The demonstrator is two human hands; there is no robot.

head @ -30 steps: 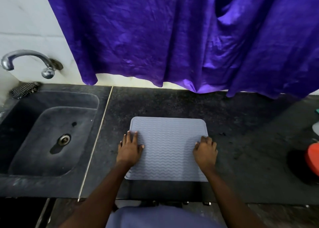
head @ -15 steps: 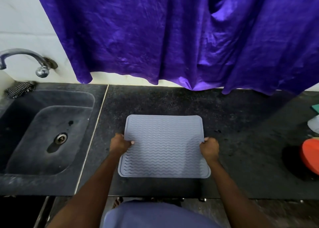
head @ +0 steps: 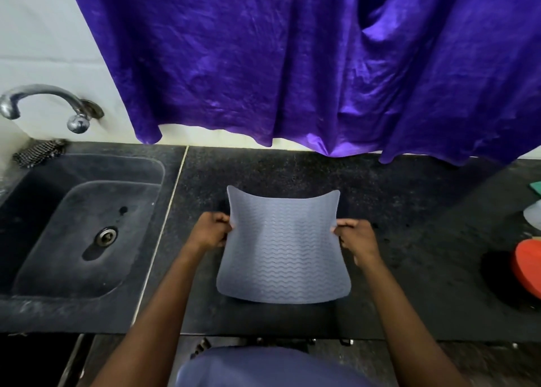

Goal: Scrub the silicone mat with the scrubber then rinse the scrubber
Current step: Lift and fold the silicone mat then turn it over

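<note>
A grey silicone mat (head: 282, 249) with a wavy ribbed face hangs lifted off the black counter (head: 409, 211), bowed between my hands. My left hand (head: 212, 230) pinches its left edge and my right hand (head: 355, 236) pinches its right edge. A dark mesh scrubber (head: 39, 152) lies on the back left corner of the sink rim, under the tap, far from both hands.
A dark stone sink (head: 85, 228) with a metal drain sits at the left, with a chrome tap (head: 44, 102) above it. A purple curtain (head: 292, 64) hangs over the back of the counter. A red round object (head: 527, 266) and pale items lie at the right edge.
My hands went from lying flat on the mat to gripping its side edges, then raised it off the counter so it bends between them.
</note>
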